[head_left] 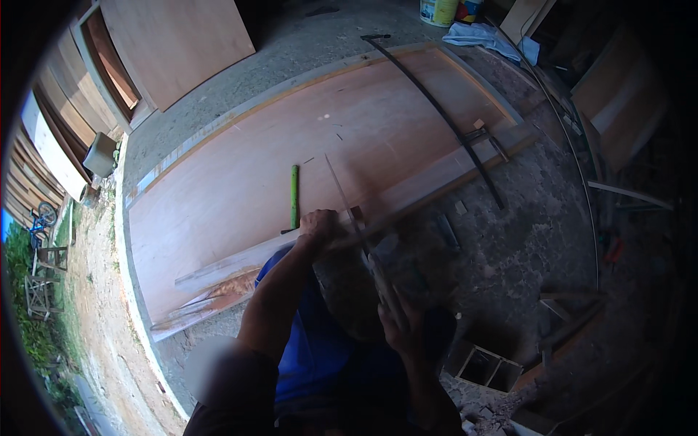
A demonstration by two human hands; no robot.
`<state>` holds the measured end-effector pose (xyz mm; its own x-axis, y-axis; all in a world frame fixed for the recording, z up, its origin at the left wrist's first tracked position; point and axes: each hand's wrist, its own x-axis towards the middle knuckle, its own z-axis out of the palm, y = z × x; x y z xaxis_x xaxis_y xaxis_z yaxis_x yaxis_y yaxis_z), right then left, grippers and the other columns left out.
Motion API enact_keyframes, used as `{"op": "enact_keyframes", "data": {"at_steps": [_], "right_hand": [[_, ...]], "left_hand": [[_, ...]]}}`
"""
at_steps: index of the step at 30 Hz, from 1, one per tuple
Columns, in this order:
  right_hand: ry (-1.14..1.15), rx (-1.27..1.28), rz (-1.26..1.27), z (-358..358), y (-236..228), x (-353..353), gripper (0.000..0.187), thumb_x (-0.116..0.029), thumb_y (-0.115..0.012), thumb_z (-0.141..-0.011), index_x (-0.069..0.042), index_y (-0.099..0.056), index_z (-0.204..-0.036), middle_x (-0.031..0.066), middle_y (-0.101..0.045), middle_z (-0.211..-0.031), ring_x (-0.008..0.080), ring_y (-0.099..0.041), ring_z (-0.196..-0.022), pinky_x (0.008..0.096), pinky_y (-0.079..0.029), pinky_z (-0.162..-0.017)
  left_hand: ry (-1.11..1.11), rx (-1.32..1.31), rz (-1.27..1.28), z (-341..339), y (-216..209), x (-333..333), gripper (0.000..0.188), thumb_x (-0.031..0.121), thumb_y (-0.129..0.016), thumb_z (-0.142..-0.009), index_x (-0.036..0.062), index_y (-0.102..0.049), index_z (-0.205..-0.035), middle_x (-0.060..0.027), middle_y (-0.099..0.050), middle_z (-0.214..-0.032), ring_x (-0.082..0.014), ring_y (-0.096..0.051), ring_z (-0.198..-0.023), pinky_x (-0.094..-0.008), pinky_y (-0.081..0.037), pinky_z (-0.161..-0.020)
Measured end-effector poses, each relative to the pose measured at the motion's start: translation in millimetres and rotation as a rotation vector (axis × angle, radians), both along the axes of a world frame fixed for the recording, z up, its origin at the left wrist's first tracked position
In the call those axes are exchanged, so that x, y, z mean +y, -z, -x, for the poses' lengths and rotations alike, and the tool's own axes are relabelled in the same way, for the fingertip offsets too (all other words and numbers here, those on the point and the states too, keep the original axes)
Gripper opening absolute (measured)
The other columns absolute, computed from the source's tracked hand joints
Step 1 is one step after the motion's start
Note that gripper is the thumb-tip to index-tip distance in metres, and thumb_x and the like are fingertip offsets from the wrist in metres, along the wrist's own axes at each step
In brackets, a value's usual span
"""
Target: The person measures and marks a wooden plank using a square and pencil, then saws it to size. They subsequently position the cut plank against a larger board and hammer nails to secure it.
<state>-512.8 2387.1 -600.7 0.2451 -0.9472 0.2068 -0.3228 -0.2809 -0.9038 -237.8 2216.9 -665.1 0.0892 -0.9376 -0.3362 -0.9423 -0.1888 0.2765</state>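
Note:
My right hand [399,323] is closed round the handle of a handsaw [339,185]. Its narrow blade points away from me and crosses a pale wooden strip [240,263] along the near side of a large flat wooden panel [218,189]. To the left of the blade, my left hand [318,224] is curled over this strip and bears on it. A hammer [294,196] with a green handle lies on the panel just beyond my left hand. Small thin pieces, perhaps nails, are scattered past the saw tip.
A long dark bar [429,102] lies across the panel's right part, beside a small clamp-like tool [496,144]. A hollow block [483,368] sits at lower right. Boards [174,43] lean at upper left; a bucket [438,11] and cloth [491,41] are at the back.

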Motion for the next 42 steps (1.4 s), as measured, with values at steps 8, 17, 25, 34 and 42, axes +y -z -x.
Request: {"op": "enact_keyframes", "data": {"at_steps": [8, 17, 25, 34, 42], "right_hand": [[-0.078, 0.299, -0.023, 43.0, -14.4, 69.9, 0.054, -0.015, -0.068, -0.092, -0.001, -0.053, -0.142, 0.0223, -0.069, -0.117, 0.0325, -0.073, -0.087, 0.0379, -0.057, -0.073], [-0.005, -0.081, -0.042, -53.8, 3.5, -76.4, 0.047, -0.012, -0.068, -0.092, 0.001, -0.058, -0.136, 0.0243, -0.070, -0.110, 0.0344, -0.073, -0.094, 0.0371, -0.057, -0.078], [-0.179, 0.244, -0.357, 50.2, -80.2, 86.5, 0.058, -0.025, -0.041, -0.098, -0.004, -0.045, -0.152, 0.0115, -0.049, -0.155, 0.0269, -0.059, -0.130, 0.0358, -0.054, -0.090], [-0.016, -0.046, -0.070, -69.6, 8.3, -79.6, 0.045, -0.014, -0.066, -0.093, 0.001, -0.059, -0.135, 0.0238, -0.071, -0.108, 0.0321, -0.073, -0.097, 0.0383, -0.055, -0.078], [-0.085, 0.428, -0.353, 80.2, 0.9, 117.6, 0.053, -0.016, -0.070, -0.090, -0.005, -0.057, -0.140, 0.0184, -0.071, -0.120, 0.0314, -0.075, -0.093, 0.0350, -0.058, -0.077]], "left_hand": [[-0.010, 0.029, -0.109, -20.6, -2.7, -3.2, 0.051, 0.055, -0.083, -0.069, 0.0152, -0.075, -0.100, -0.0130, -0.074, -0.104, -0.0322, -0.071, -0.102, -0.0476, -0.056, -0.085], [-0.026, 0.026, -0.054, 3.2, 10.0, -11.8, 0.052, 0.056, -0.082, -0.069, 0.0151, -0.076, -0.101, -0.0111, -0.074, -0.111, -0.0321, -0.070, -0.106, -0.0463, -0.055, -0.087], [-0.065, 0.043, -0.223, -32.5, -12.0, -6.5, 0.057, 0.057, -0.083, -0.066, 0.0166, -0.076, -0.106, -0.0108, -0.074, -0.110, -0.0313, -0.070, -0.107, -0.0457, -0.055, -0.089], [-0.039, 0.023, -0.139, -9.1, 0.1, -6.6, 0.057, 0.057, -0.081, -0.067, 0.0146, -0.075, -0.105, -0.0109, -0.073, -0.113, -0.0315, -0.070, -0.107, -0.0470, -0.054, -0.090], [-0.050, 0.038, -0.164, -38.9, 1.5, 4.9, 0.056, 0.054, -0.084, -0.067, 0.0170, -0.075, -0.107, -0.0103, -0.074, -0.109, -0.0319, -0.070, -0.106, -0.0458, -0.055, -0.088]]}}
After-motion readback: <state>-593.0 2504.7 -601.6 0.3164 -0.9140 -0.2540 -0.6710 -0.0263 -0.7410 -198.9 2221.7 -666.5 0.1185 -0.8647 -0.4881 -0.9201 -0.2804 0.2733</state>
